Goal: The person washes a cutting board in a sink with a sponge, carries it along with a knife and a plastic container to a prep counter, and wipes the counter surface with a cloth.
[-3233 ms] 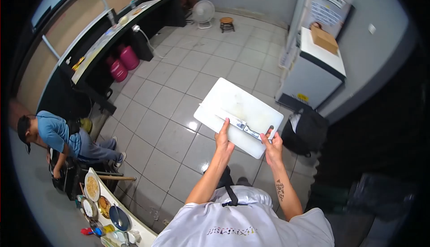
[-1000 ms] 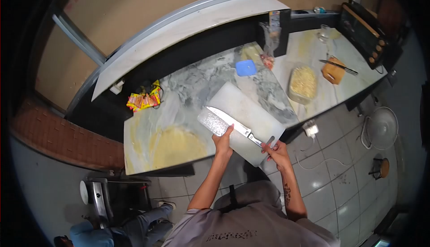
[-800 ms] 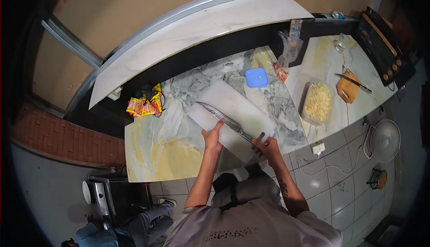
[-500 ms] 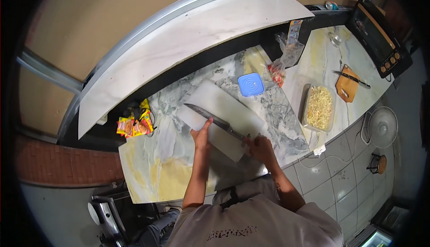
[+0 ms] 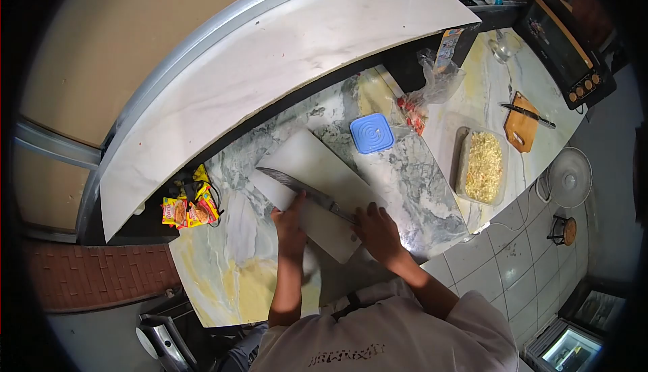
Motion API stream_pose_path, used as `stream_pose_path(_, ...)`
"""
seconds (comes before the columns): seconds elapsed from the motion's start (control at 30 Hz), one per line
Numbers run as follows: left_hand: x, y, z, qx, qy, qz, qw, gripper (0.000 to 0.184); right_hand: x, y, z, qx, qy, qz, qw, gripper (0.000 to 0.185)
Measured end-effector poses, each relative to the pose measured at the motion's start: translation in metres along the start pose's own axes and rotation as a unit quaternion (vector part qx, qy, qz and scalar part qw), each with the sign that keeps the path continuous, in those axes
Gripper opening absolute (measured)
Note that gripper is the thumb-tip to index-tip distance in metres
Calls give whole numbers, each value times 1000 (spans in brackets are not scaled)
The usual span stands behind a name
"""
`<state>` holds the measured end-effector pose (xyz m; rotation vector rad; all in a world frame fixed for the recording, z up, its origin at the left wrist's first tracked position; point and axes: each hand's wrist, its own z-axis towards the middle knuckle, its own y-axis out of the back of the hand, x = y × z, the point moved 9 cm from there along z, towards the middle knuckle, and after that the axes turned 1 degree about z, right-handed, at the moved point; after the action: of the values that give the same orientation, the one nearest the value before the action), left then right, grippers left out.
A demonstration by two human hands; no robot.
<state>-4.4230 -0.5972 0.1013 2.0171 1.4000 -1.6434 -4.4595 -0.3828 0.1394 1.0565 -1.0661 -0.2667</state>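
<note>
A large knife (image 5: 290,181) lies at a slant over a white cutting board (image 5: 329,156), its blade tip toward the far left. My right hand (image 5: 379,235) is closed around the end of its handle. My left hand (image 5: 290,229) is at the board's near left edge, thumb and forefinger apart. The thumb reaches over the board to the blade's near edge; whether it touches is unclear. The other left fingers are hidden. A blue square lid (image 5: 372,133) lies beyond the board.
Noodle packets (image 5: 189,211) lie left on the marble counter (image 5: 229,281). To the right are a tub of pale chopped food (image 5: 484,167), a plastic bag (image 5: 437,87), and a wooden board (image 5: 521,127) with another knife (image 5: 528,115). A black oven (image 5: 563,44) stands at far right.
The view has shifted slightly. Both hands and the knife have moved a little left and nearer to me over the cutting board. The right hand stays at the handle.
</note>
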Motion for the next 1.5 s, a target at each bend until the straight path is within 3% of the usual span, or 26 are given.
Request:
stream_pose_path(0.1,-4,1,7,29,-5,-5,1000,24,9,-11,10,-3,67,39,997,28)
stream_pose_path(0.23,-9,3,12,21,-26,56,998,19,14,-16,18,17,64,83,994,25)
stream_pose_path(0.43,-26,-2,8,-11,-17,71,997,16,9,-9,25,40,10,185,982,29)
stream_pose_path(0.5,-26,-2,9,-13,-4,69,998,16,-9,-22,24,100,-93,231,963,38)
stream_pose_path(0.6,-34,-14,7,-10,-5,71,997,16,-23,-21,23,55,-71,203,975,37)
stream_pose_path(0.67,-36,-14,8,-7,-18,74,997,15,-32,-19,23,91,-100,227,964,37)
stream_pose_path(0.73,-28,-6,19,25,-3,143,989,29,-37,-9,24,126,-127,251,951,38)
stream_pose_path(0.87,-27,-10,28,34,-12,224,974,34,-37,15,24,175,-164,270,933,50)
stream_pose_path(0.93,-39,-34,19,33,-29,225,973,19,-42,17,21,191,-182,240,934,56)
stream_pose_path(0.97,-40,-38,20,37,-29,226,973,19,-41,22,23,175,-156,245,941,63)
stream_pose_path(1.03,-35,-47,22,65,-12,286,956,37,-39,32,24,158,-133,248,947,71)
stream_pose_path(1.2,-21,-53,33,99,11,310,945,34,-20,48,19,133,21,183,974,93)
stream_pose_path(1.3,-18,-53,38,103,1,327,939,30,-26,45,15,179,-3,172,969,98)
stream_pose_path(1.43,-28,-73,34,116,-27,338,934,27,-33,37,13,128,-36,128,983,86)
stream_pose_path(1.5,-29,-84,32,123,-30,333,934,28,-36,37,17,75,-42,111,990,67)
